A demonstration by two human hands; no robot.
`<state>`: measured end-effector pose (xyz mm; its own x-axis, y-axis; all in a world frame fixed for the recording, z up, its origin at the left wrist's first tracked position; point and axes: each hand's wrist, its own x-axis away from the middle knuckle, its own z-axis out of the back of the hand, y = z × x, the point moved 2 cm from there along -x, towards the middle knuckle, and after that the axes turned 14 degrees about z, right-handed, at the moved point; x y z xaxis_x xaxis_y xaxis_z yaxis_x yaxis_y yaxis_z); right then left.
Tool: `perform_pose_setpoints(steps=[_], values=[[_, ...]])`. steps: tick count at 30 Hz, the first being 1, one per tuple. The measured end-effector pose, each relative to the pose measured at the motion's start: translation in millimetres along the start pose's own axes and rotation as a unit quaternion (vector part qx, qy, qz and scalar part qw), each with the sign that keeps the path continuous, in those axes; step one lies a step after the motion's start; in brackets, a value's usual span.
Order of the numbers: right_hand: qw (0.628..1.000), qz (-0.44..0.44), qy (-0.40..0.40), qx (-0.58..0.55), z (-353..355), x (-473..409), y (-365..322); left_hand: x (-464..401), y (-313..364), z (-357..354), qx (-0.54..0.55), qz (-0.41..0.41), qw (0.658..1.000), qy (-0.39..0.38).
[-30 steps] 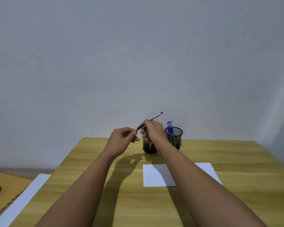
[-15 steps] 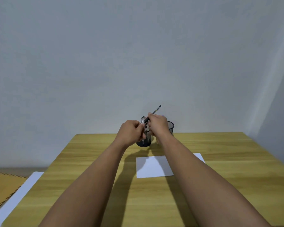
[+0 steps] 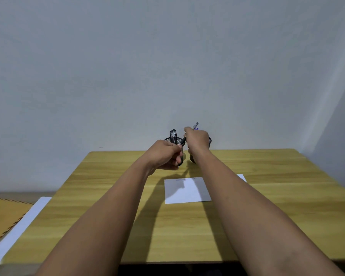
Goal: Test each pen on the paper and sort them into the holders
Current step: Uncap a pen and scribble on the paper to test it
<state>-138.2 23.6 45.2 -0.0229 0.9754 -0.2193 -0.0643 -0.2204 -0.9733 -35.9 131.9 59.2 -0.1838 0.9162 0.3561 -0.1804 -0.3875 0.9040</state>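
Observation:
A black pen (image 3: 195, 125) slants up to the right above the far table edge, gripped at mid-barrel by my right hand (image 3: 197, 141). My left hand (image 3: 165, 154) pinches the pen's lower dark end, right beside the other hand. Behind my left hand stands a black mesh holder (image 3: 168, 140) with black-capped pens (image 3: 173, 134) in it. A second mesh holder (image 3: 210, 140) is mostly hidden behind my right hand. The white paper (image 3: 185, 191) lies on the wooden table (image 3: 267, 206) between my forearms, with faint marks along its far edge.
The holders stand by the grey wall at the table's far edge. At the left, lower than the table, lie a white board (image 3: 18, 228) and a brown mat (image 3: 2, 216).
Both hands have come together on the pen and now sit in front of the two holders. The view has shifted, so the blue pens in the right holder are now hidden.

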Motion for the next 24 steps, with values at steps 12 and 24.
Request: perform_pose_setpoints(steps=[12,24], values=[[0.981,-0.072,0.175,-0.034,62,-36,36,0,-25,-13,-0.026,0.038,0.994,-0.103],[0.992,-0.039,0.113,-0.035,131,-39,55,-57,-133,82,-0.469,-0.002,0.797,0.379]])
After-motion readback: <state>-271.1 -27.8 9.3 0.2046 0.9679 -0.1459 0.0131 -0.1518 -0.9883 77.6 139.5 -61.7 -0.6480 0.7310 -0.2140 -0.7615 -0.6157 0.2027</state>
